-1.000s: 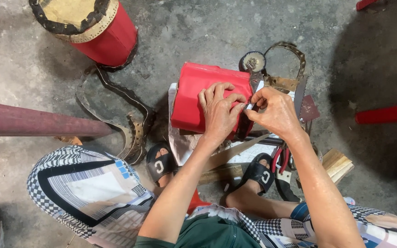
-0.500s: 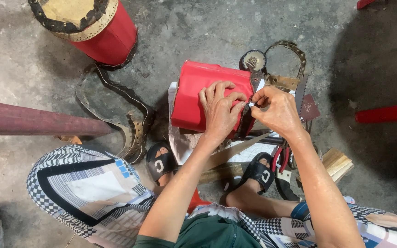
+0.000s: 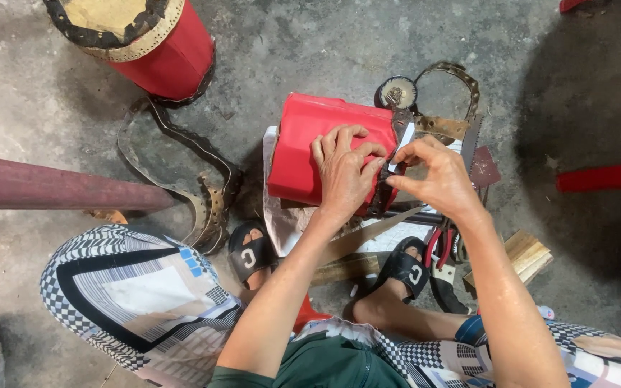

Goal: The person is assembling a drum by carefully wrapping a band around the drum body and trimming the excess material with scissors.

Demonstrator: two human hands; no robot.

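Concrete floor [image 3: 310, 50] carries a red drum [image 3: 145, 39] at far left and a smaller red drum body [image 3: 307, 140] lying on its side in the middle, between the sandalled feet. Left hand [image 3: 343, 169] presses flat on that body, steadying it, while right hand [image 3: 433, 176] pinches something small at its right edge, beside the dark strap [image 3: 397, 147].

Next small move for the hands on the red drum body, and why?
Probably press the strip down flatter with the left hand while the right hand pulls it snug. The left palm already lies on the red drum body, and both sets of fingers pinch at the dark perforated strip along its edge, which looks not yet seated.
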